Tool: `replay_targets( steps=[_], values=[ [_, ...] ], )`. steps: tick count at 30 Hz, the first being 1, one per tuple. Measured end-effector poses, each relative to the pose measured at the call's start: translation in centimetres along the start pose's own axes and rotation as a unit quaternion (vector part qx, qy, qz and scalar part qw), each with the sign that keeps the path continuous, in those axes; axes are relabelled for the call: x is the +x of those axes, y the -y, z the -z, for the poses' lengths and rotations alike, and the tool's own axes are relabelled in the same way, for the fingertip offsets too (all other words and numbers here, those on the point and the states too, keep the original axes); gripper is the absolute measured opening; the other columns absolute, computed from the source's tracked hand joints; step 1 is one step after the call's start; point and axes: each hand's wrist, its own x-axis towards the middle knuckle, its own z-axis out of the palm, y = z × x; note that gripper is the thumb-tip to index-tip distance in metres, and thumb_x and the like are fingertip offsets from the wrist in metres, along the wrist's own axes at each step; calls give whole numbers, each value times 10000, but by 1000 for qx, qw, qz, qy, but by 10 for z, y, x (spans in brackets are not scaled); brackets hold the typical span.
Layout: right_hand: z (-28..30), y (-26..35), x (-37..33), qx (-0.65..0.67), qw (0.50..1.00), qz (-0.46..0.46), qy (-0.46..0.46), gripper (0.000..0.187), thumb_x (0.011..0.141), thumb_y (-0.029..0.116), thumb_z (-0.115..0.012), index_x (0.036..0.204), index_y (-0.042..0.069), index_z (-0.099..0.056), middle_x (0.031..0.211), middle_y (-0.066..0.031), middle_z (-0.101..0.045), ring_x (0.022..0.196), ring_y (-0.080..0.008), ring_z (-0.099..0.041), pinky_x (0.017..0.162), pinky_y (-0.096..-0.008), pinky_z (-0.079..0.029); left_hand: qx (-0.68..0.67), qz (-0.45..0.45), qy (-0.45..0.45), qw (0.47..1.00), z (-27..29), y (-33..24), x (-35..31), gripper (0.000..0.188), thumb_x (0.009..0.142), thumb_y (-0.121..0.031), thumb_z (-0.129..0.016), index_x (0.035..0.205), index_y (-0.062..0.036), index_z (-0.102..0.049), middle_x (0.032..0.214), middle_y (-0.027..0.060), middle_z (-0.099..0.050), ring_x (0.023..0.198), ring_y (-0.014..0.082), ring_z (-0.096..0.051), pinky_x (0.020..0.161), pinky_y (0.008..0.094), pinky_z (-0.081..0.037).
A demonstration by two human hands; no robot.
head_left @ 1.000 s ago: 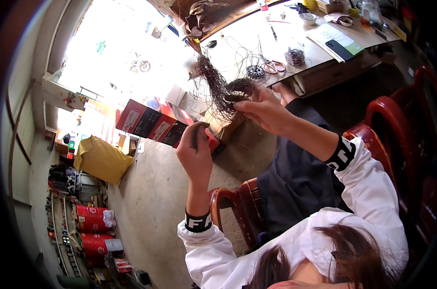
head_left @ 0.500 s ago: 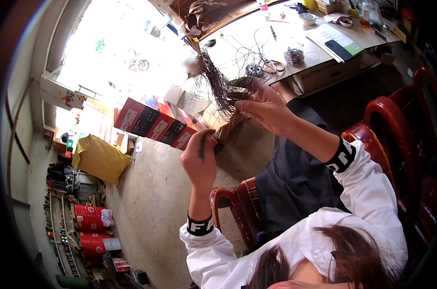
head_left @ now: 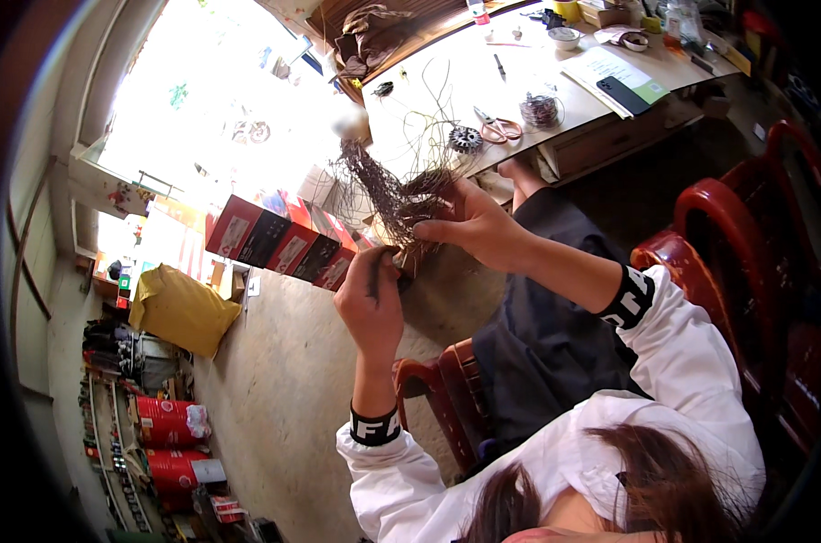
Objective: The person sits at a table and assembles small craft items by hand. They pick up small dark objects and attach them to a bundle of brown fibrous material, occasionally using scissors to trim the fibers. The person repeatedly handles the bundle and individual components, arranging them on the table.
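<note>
A tangled, branching bundle of thin dark brown wire [head_left: 374, 185] hangs in front of me, with loose strands sticking out. My right hand [head_left: 478, 226] is closed round its near right side, thumb and fingers pressed on the strands. Beside the bundle's lower end, my left hand [head_left: 372, 294] is closed, with a dark smudge along its thumb side. What its fingertips pinch is too small to make out. Beyond my right hand, on the table, lie a black toothed wheel [head_left: 465, 139], scissors [head_left: 498, 127] with reddish handles and a coil of wire [head_left: 539, 110].
A white table [head_left: 410, 90] bears a black phone [head_left: 622, 94], papers and a white bowl [head_left: 564, 38]. Red-and-black boxes [head_left: 279, 242] stand beyond my left hand. Left are a yellow sack [head_left: 182, 310] and red packages [head_left: 168, 421]. Red wooden chairs [head_left: 714, 217] stand at right.
My right hand and the wire bundle have moved left and slightly down, closer to my left hand. My left hand has barely shifted. The whole view has turned a little.
</note>
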Motion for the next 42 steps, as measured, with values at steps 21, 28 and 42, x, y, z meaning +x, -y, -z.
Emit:
replay_targets(
  steps=[21, 28, 42],
  values=[
    [1, 1, -1, -4, 1000, 1, -16, 465, 849, 39, -688, 1236, -18, -437, 1155, -73, -562, 1086, -138, -551, 958, -297, -456, -42, 63, 16, 997, 2, 9, -6, 116, 929, -62, -541, 943, 12, -629, 728, 58, -625, 658, 90, -575, 594, 241, -452],
    [1, -7, 1, -77, 995, 14, -54, 493, 846, 25, -696, 1253, -2, -419, 1172, -57, -566, 1063, -119, -568, 913, -265, -482, -38, 83, 29, 995, 13, 0, 7, 193, 977, -130, -513, 981, 21, -633, 843, 43, -647, 717, 96, -579, 669, 238, -473],
    [14, -42, 14, -336, 915, 138, -175, 490, 741, 165, -811, 1069, -40, -509, 1019, -118, -563, 905, -210, -612, 757, -315, -493, -53, -46, -15, 997, -18, -23, 26, 137, 834, -69, -663, 939, 16, -640, 869, 90, -638, 791, 189, -602, 752, 306, -475]
  ],
)
